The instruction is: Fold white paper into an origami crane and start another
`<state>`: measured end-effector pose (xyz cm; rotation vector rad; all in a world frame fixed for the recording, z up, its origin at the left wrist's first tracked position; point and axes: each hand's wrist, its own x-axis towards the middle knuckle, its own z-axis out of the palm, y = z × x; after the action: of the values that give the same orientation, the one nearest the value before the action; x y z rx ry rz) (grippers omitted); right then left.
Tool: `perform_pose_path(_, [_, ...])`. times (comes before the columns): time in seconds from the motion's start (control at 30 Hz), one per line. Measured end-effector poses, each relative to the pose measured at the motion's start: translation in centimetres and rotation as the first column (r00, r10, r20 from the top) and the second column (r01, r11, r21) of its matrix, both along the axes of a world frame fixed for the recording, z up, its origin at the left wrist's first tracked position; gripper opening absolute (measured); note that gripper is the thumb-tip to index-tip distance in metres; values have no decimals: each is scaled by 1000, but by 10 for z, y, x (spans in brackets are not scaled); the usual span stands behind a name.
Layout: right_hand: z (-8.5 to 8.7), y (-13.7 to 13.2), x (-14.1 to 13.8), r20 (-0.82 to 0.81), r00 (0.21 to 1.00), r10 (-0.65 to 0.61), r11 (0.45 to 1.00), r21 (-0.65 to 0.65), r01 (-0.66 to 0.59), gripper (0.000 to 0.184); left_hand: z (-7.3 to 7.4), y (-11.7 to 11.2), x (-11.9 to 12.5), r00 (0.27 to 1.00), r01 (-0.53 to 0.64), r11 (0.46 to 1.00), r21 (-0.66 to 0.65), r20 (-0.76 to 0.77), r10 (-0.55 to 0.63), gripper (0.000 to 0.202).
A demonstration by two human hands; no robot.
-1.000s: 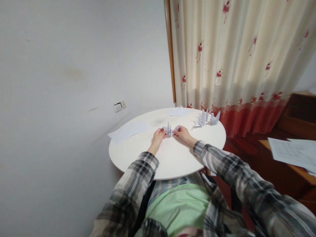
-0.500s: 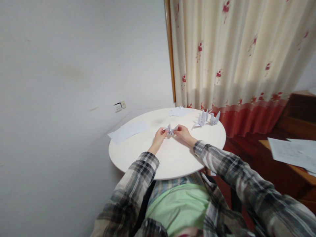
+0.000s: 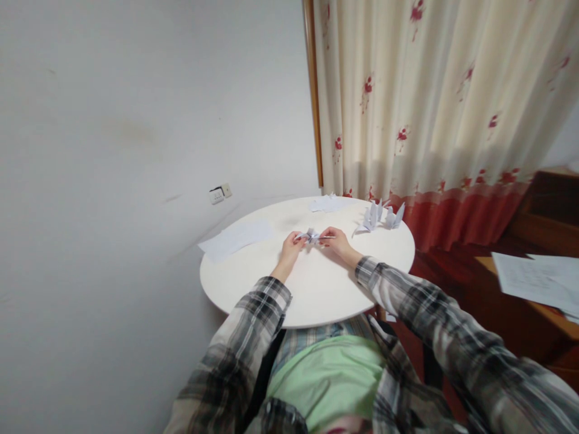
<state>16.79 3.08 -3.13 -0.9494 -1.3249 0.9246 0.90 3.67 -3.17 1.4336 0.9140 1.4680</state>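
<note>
head view: left hand (image 3: 289, 247), right hand (image 3: 338, 242) pinch one paper crane (image 3: 311, 235); two finished cranes (image 3: 371, 218) beyond.

A small white folded paper crane (image 3: 311, 235), wings spread nearly flat to either side, is held low over the middle of the round white surface (image 3: 316, 295).

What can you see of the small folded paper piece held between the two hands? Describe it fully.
The folded paper piece is small, white to pale grey, thin paper creased into pointed flaps. It is low over the round white table, near its middle; contact with the top cannot be told. The left hand pinches its left end, the right hand its right end, where a flat flap lies sideways. Finer folds are unreadable.
</note>
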Motion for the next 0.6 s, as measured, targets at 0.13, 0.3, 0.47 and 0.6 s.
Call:
perform_pose_path(0.13, [3, -6, 1, -63, 997, 44, 998, -38, -46, 13, 3, -5, -1, 996, 38, 999, -31, 77, -35, 26])
perform_pose_path(0.3, [7, -9, 0, -107, 992, 71, 993, -85, -80, 16, 5, -9, -2, 989, 63, 995, -79, 138, -52, 29])
perform_pose_path(0.47, [5, -6, -2, -93, 990, 104, 992, -56, -110, 18, 4, -7, 0, 999, 23, 996, -88, 35, -20, 30])
perform_pose_path(0.6, [4, -2, -3, -83, 990, 113, 993, -9, -114, 20, 2, -5, 3, 998, 37, 995, -98, -54, -42, 30])
